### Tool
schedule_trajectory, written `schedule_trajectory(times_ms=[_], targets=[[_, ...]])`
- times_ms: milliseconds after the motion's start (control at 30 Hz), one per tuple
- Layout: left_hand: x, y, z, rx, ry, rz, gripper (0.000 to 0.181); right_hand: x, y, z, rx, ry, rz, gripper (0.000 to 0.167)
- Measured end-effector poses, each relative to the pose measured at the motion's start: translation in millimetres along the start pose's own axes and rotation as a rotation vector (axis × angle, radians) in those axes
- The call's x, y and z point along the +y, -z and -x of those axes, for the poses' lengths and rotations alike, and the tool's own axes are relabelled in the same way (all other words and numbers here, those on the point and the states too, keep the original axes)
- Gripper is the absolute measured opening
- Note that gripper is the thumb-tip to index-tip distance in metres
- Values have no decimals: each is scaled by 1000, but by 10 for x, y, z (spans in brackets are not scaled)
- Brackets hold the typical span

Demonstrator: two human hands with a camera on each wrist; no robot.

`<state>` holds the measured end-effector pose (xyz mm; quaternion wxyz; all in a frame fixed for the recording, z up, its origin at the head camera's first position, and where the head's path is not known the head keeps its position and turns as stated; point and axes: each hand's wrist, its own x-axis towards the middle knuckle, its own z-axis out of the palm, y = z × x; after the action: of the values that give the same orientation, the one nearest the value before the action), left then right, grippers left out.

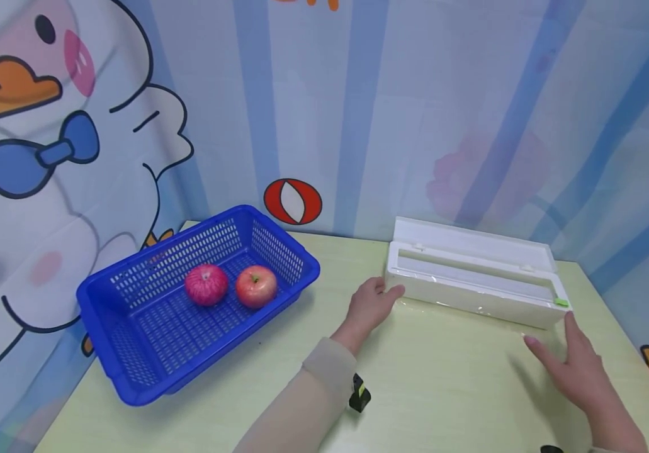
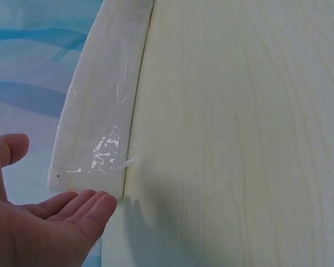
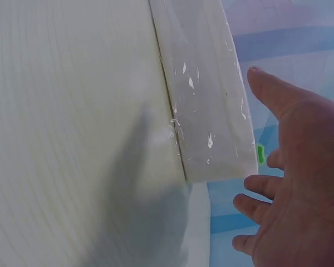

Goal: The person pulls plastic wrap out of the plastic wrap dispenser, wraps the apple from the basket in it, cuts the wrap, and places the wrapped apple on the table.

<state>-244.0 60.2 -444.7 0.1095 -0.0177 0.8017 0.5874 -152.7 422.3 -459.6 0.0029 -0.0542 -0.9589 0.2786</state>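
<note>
A long white cling film dispenser (image 1: 471, 294) lies on the table with its lid (image 1: 471, 244) raised at the back. Clear film (image 2: 97, 119) clings to its front face, and the film's lower edge reaches the tabletop. At the right end of the top sits a green slide cutter (image 1: 561, 302). My left hand (image 1: 368, 309) is at the dispenser's left end, fingers extended and thumb apart. By the right end, my right hand (image 1: 579, 362) has its fingers loosely spread and thumb out. Neither hand grips the dispenser; whether the fingertips touch it is unclear.
A blue plastic basket (image 1: 222, 343) stands on the left of the table. Inside it are a streaked pink-red round fruit (image 1: 206, 284) and a red apple (image 1: 256, 286). A printed cloth backdrop (image 1: 313, 113) rises behind the light wood-grain table (image 1: 443, 384).
</note>
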Motion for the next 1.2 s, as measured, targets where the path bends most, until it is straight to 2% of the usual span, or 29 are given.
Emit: schedule_trajectory(times_ms=[167, 433, 667, 900, 1033, 1200], targets=[[2, -36, -38, 20, 11, 14, 65, 68, 61, -20, -60, -50, -6, 101], [11, -72, -80, 43, 44, 16, 60, 65, 93, -42, -104, -114, -28, 100], [-21, -112, -103, 24, 59, 60, 55, 75, 64, -71, -81, -136, -58, 97], [-43, -166, -146, 30, 66, 108, 48, 53, 23, -114, -20, -139, -72, 90], [-54, -182, -157, 25, 71, 145, 44, 58, 21, -151, -19, -153, -68, 88], [-40, -201, -174, 22, 53, 145, 38, 88, 0, -199, -1, -124, -65, 84]])
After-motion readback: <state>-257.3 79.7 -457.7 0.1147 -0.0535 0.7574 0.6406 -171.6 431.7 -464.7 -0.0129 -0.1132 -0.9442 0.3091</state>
